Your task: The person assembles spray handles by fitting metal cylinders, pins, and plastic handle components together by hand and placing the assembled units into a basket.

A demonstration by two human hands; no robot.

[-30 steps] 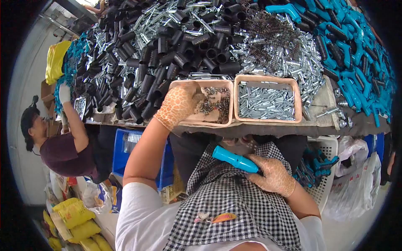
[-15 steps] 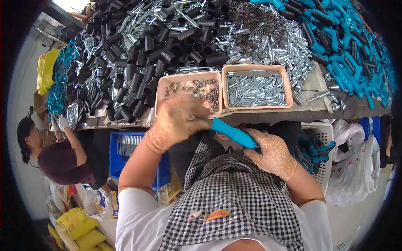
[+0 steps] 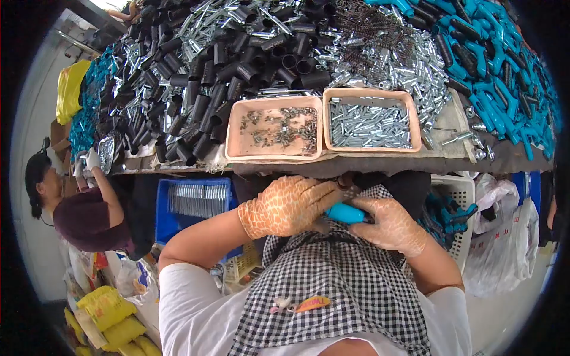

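My right hand [image 3: 389,224], in a patterned glove, is wrapped round the lower end of a teal handle [image 3: 346,213] above my checked apron [image 3: 332,279]. My left hand [image 3: 291,204], gloved the same way, closes over the handle's other end and hides it. Whether a small part sits between its fingers cannot be made out. Beyond my hands, on the bench edge, a tray of small dark metal pieces [image 3: 274,127] stands beside a tray of silver pins [image 3: 371,123].
Black tubes [image 3: 208,98], silver fittings [image 3: 430,71] and teal handles [image 3: 499,89] are heaped on the bench. A blue crate [image 3: 193,204] and a white basket [image 3: 460,237] stand below. A co-worker [image 3: 86,219] sits at the left.
My left hand has left the tray of small dark pieces and come down onto the teal handle's far end. The co-worker's gloved hands have come together lower down.
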